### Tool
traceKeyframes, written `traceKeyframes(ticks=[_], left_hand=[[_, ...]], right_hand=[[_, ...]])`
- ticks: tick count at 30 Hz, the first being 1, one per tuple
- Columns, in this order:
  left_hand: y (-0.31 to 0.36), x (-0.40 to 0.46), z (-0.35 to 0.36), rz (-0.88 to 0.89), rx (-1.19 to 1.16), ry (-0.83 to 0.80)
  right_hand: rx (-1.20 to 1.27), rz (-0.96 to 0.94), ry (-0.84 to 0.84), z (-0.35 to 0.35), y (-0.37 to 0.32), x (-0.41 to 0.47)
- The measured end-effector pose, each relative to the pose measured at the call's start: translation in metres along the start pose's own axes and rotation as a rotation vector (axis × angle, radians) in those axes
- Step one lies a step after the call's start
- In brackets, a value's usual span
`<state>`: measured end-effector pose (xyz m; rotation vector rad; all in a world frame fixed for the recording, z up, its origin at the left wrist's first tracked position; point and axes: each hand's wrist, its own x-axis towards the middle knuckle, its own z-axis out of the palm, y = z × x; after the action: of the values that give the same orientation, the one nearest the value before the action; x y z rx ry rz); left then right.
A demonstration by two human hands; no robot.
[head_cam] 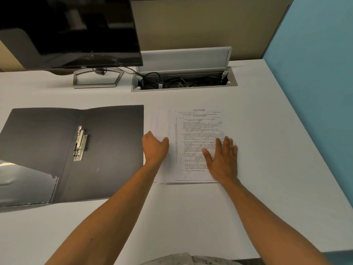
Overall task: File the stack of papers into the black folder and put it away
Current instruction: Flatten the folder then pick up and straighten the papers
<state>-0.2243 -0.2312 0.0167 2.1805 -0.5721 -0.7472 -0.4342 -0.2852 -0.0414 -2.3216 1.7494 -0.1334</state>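
The black folder (107,150) lies open flat on the left of the white desk (172,217), its metal clip (80,143) beside the spine. Just right of the folder sits the stack of papers (193,127), printed text up, its sheets fanned slightly to the left. My left hand (155,149) rests on the stack's left edge, fingers curled over the sheets. My right hand (222,157) lies flat, palm down, fingers spread on the stack's lower right part.
A dark monitor (70,31) on a grey stand (97,79) is at the back left. An open cable tray (183,81) with its lid up is behind the papers. A blue partition (321,73) borders the desk's right side.
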Motion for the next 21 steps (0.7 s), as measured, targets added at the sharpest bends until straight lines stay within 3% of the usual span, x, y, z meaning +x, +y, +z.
traceKeyframes(ticks=[8, 13, 21], left_hand=[[0.002, 0.011, -0.011, -0.12, -0.183, 0.032], [0.002, 0.022, -0.024, -0.265, -0.347, -0.058], [0.003, 0.013, -0.019, -0.13, -0.296, -0.289]], right_hand=[[0.007, -0.027, -0.008, 0.002, -0.015, -0.001], [0.004, -0.026, -0.009, 0.002, -0.016, -0.002], [0.003, -0.022, -0.01, 0.002, -0.018, 0.0]])
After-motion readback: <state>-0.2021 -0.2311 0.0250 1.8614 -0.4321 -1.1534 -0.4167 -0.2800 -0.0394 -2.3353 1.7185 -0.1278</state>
